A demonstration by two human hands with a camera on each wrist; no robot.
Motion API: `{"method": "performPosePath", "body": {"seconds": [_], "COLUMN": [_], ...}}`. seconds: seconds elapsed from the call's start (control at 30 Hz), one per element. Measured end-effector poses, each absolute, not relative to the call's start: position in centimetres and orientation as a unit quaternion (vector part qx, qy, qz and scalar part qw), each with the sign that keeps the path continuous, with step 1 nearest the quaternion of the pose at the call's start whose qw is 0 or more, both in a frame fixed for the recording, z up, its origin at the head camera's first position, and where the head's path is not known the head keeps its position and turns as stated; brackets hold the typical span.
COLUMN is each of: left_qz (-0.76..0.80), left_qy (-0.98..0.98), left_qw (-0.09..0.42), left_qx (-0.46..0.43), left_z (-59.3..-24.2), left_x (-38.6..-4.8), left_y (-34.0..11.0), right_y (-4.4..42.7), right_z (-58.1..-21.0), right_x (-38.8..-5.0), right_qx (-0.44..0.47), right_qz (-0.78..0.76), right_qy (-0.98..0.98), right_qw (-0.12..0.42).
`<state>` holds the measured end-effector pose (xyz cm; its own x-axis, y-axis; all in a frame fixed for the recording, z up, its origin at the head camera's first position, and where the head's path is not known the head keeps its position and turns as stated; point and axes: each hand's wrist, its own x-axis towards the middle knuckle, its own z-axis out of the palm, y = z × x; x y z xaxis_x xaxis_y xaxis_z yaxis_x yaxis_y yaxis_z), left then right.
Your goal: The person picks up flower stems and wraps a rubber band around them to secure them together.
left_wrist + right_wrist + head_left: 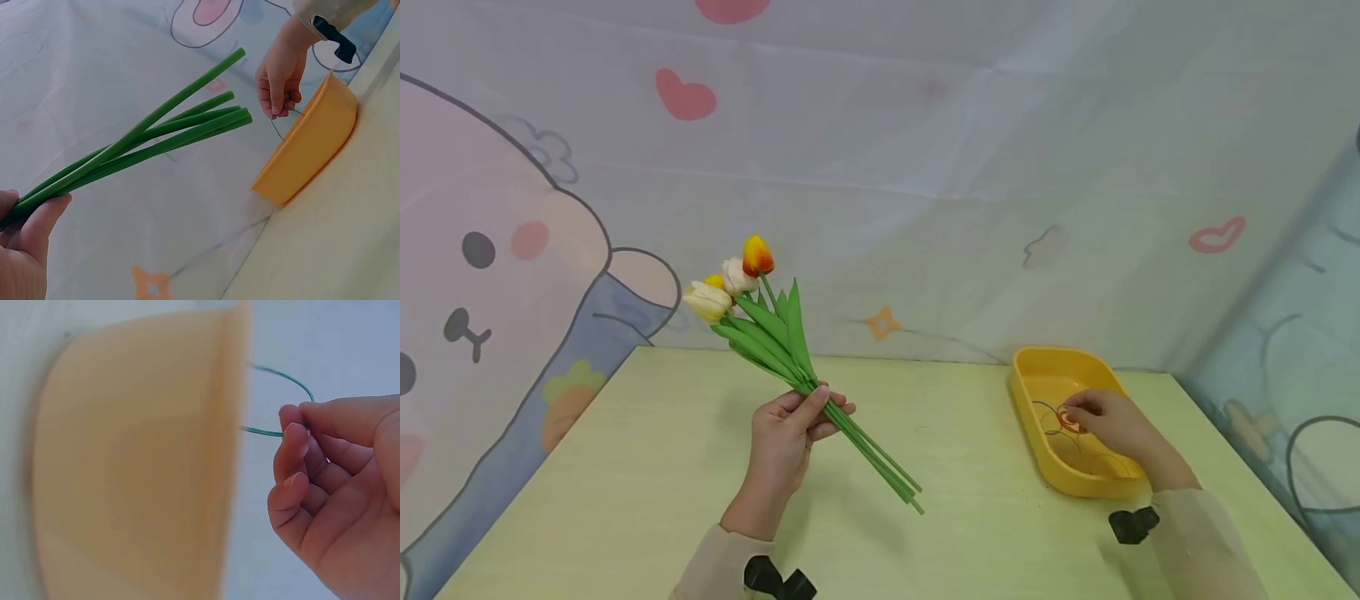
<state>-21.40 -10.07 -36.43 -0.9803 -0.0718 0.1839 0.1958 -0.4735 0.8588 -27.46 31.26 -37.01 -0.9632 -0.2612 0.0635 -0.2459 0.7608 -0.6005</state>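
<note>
My left hand [786, 446] grips several green stems [868, 446] of artificial tulips, whose white, yellow and orange-red blooms [758, 256] point up and to the left. In the left wrist view the stem ends [206, 119] fan out beyond my thumb. Over the yellow tray [1052, 467], my right hand [1112, 425] pinches a thin loop between thumb and fingertips. That loop [284, 376] looks green in the right wrist view, and part of it is hidden behind the tray's wall [137, 462]. More thin loops and a small orange-red item [1067, 419] show inside the tray.
The pale table [647, 467] runs back to a printed cloth [880, 167] with hearts and a cartoon animal. The yellow tray stands near the table's right back edge, and another cloth [1292, 375] hangs along the right side.
</note>
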Motion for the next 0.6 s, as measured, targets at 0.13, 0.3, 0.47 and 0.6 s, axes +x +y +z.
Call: {"method": "performPosePath", "body": {"seconds": [0.13,0.3,0.47,0.6], "left_qz": [-0.858,-0.858,-0.86,-0.862], "left_qy": [-0.504,-0.503,-0.5,-0.495], "left_qw": [0.079,0.082,0.083,0.082], "left_qx": [-0.062,-0.063,-0.067,-0.072], "left_z": [-36.3,-36.3,-36.2,-36.0], "left_x": [-21.4,-21.4,-21.3,-21.2], "left_y": [-10.0,-10.0,-10.0,-10.0], "right_y": [30.9,30.4,29.2,28.0], "right_z": [-35.6,-34.1,-33.0,-32.0], "right_x": [-26.6,-26.0,-25.1,-24.1], "right_qx": [-0.131,-0.143,-0.164,-0.184], "right_qz": [-0.31,-0.321,-0.349,-0.373], "right_qy": [0.941,0.936,0.922,0.908], "right_qw": [-0.016,-0.035,-0.041,-0.045]}}
